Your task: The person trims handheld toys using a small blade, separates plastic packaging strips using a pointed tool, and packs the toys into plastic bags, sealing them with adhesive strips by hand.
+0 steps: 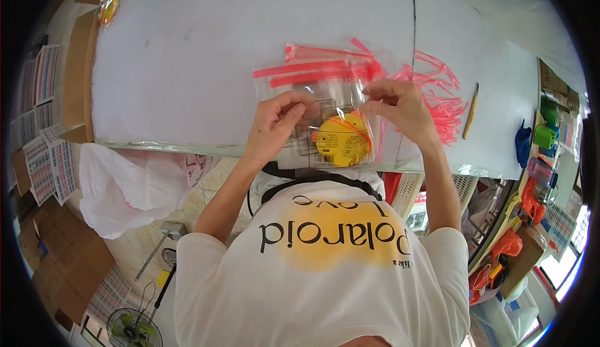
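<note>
A clear plastic zip bag (299,91) with a pink strip along its top lies before me at the table's near edge. A yellow round card (342,139) with printed text, a barcode and an orange band shows within or beneath the clear plastic; which of these I cannot tell. My left hand (278,121) pinches the bag's left side between thumb and fingers. At the upper right side of the bag, my right hand (400,104) is closed in a pinch on the plastic. More pink-topped bags (325,53) lie just behind.
Cut pink strips (442,106) are heaped right of the bags. Beyond them lies a yellow craft knife (471,111). A small wrapped yellow item (109,8) sits at the table's far left corner. A white plastic bag (128,188) hangs at the left front; a fan (132,328) stands below.
</note>
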A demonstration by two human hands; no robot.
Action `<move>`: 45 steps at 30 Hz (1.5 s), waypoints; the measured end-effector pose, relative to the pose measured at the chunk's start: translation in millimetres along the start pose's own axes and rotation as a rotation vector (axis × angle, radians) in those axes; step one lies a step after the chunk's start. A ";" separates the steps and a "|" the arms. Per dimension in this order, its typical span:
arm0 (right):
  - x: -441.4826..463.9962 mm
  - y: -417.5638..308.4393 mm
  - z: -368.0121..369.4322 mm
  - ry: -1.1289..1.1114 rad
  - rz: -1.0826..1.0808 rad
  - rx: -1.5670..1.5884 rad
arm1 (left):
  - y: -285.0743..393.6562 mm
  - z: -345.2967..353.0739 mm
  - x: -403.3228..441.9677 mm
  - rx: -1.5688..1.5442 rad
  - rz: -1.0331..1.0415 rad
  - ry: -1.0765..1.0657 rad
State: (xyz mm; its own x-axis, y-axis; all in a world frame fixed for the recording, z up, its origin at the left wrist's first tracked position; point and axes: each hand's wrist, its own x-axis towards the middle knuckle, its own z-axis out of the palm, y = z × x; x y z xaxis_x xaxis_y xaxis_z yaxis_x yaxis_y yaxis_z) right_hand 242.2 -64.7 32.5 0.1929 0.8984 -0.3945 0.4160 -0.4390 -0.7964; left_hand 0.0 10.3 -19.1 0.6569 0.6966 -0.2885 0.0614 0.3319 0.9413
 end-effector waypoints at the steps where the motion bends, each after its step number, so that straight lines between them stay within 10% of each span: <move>1: 4.0 8.3 0.9 -0.013 -0.033 0.021 | 2.4 0.9 -1.3 -0.002 0.001 0.007; 18: -24.1 7.5 -18.3 -0.079 -0.232 -0.062 | 40.3 -6.5 -21.4 -0.080 -0.029 0.071; 23: -22.4 23.6 -67.0 0.315 0.116 -0.450 | 97.0 -97.4 -30.0 0.130 0.430 0.489; 25: -22.2 44.8 -86.6 0.385 -0.082 -0.612 | 139.4 -159.4 -30.9 0.542 0.685 0.991; 28: -2.0 30.8 -96.3 0.465 -0.293 -0.778 | 178.6 -146.5 -30.0 0.772 1.062 1.192; 35: 158.7 -13.4 -59.4 0.301 -0.511 -0.653 | -2.6 -32.8 7.7 1.135 0.445 0.185; 45: 238.5 -38.9 31.6 0.340 -0.701 -0.879 | -5.4 18.9 3.3 1.209 0.396 0.049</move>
State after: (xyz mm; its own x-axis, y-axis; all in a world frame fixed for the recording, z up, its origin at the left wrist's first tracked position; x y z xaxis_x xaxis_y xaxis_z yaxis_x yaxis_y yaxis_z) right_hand 244.0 166.3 -45.0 -0.1498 0.9558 0.2530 0.9703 0.1913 -0.1483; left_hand 16.1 -1.2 -21.8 0.7600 0.6466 0.0659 0.5287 -0.6740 0.5160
